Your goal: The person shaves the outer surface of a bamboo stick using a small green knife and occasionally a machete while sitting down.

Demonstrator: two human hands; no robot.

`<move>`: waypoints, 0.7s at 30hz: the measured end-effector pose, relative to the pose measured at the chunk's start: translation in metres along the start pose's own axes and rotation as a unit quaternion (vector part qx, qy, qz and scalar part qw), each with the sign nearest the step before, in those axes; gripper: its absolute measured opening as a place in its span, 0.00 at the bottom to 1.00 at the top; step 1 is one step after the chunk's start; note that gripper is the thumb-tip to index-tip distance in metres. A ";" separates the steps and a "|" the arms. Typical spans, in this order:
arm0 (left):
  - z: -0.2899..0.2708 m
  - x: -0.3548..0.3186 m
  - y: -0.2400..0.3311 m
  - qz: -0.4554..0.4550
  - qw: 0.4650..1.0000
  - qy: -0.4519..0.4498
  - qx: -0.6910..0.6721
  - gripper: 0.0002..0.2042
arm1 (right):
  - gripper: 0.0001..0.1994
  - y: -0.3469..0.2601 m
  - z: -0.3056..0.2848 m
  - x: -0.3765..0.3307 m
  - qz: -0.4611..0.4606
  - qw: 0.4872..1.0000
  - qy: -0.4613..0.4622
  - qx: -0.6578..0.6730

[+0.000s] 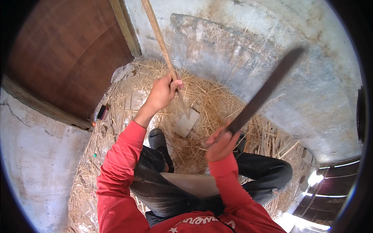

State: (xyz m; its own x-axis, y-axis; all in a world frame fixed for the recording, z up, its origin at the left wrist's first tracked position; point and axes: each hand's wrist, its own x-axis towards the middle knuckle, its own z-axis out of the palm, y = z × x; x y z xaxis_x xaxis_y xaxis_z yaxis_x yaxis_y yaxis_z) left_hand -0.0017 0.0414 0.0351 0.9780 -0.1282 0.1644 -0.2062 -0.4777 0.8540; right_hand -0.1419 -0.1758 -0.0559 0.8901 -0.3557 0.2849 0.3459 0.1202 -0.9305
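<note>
My left hand is closed round a long, thin wooden stick. The stick leans up toward the wall, and its lower end rests on or just over a pale flat block on the ground. In my right hand is a machete with a long dark blade, slightly smeared by motion. The blade is raised up and to the right, apart from the stick. My fingers cover most of the machete's handle.
Straw and wood shavings cover the ground. A weathered wall rises ahead, and a brown wooden door stands at the left. A small dark and red object lies near the door. My shoes and bent legs frame the block.
</note>
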 end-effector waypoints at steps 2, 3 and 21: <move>0.003 -0.001 -0.006 0.027 0.999 0.027 -0.005 0.11 | 0.19 0.047 -0.018 -0.047 -0.002 0.988 -0.056 -0.141; 0.005 -0.002 -0.009 0.040 0.998 0.039 -0.007 0.12 | 0.20 0.065 -0.030 -0.073 0.028 0.955 -0.117 -0.270; -0.003 -0.005 -0.018 -0.022 0.999 0.027 -0.020 0.09 | 0.19 0.191 -0.072 -0.101 0.110 0.885 -0.187 -0.412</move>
State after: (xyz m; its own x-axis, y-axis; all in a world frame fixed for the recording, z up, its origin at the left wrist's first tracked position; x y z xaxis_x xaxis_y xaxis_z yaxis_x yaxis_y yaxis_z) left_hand -0.0025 0.0527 0.0205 0.9867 -0.0597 0.1513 -0.1619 -0.4474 0.8795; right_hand -0.1869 -0.1840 -0.2791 0.9982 -0.0580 -0.0117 -0.0453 -0.6222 -0.7816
